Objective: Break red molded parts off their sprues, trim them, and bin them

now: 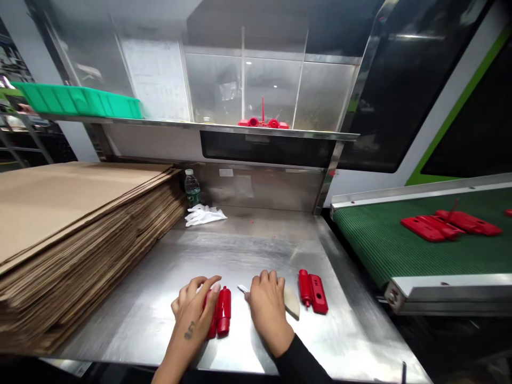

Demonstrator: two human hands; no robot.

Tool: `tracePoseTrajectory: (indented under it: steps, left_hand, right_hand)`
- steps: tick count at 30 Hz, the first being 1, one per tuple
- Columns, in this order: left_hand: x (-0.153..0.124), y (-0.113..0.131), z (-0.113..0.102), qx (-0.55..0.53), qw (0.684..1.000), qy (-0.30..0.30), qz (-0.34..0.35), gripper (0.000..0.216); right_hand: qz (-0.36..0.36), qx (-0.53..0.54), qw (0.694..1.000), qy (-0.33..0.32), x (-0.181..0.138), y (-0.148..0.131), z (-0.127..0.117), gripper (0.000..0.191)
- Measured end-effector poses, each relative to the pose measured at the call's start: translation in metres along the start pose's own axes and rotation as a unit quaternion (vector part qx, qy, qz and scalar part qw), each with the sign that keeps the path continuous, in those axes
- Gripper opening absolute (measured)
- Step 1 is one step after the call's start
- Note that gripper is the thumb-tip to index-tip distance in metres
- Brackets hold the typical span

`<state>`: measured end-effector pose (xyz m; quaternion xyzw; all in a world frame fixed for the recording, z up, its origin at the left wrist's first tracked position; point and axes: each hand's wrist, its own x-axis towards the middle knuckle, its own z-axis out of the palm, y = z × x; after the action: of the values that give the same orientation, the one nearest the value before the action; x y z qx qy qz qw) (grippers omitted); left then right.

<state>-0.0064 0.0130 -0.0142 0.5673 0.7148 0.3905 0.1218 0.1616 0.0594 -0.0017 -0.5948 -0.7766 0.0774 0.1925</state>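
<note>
"Head camera, then: how does the left hand (194,306) look?"

"Half curled, back of the hand up, fingers bent over a red piece (212,329) on the metal table (152,325). The thumb reaches along the piece's right side, and the index finger arches above, its tip just past the thumb's. The hand hides much of that piece, so I cannot tell whether it is gripped or merely touched."

"And the glossy red cylinder (224,312)?"

"It lies just right of that piece, its narrow tip pointing away from the person."

"What about the right hand (269,306)?"

"That one is closed, fingers folded around a bladed tool (242,288). The pale blade pokes out on the thumb side, aimed toward the cylinder but apart from it. A beige shape (292,304) shows on the hand's other side; I cannot tell whether it is the handle."

"How are the arms set?"

"The left forearm is bare and slants up from the bottom edge. The right comes from the lower right in a black sleeve (302,364), wrist low, knuckles forward."

"Anything near the right hand?"

"A red pair (312,292), one slim and one flat, lies to its right, side by side."
</note>
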Motion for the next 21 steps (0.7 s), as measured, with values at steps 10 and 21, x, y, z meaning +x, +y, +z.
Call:
tracePoseTrajectory:
  steps: [10, 21]
  left_hand:
    - [-0.063, 0.078, 0.006, -0.283, 0.958, -0.026, -0.020, 0.024]
    - [-0.094, 0.104, 0.050, -0.329, 0.934, -0.137, 0.009, 0.032]
  right_hand:
    - [0.111, 0.137, 0.984, -0.011, 0.000, 0.128, -0.066, 0.049]
    - [0.144, 0.125, 0.967, -0.168, 0.040, 0.173, -0.067, 0.033]
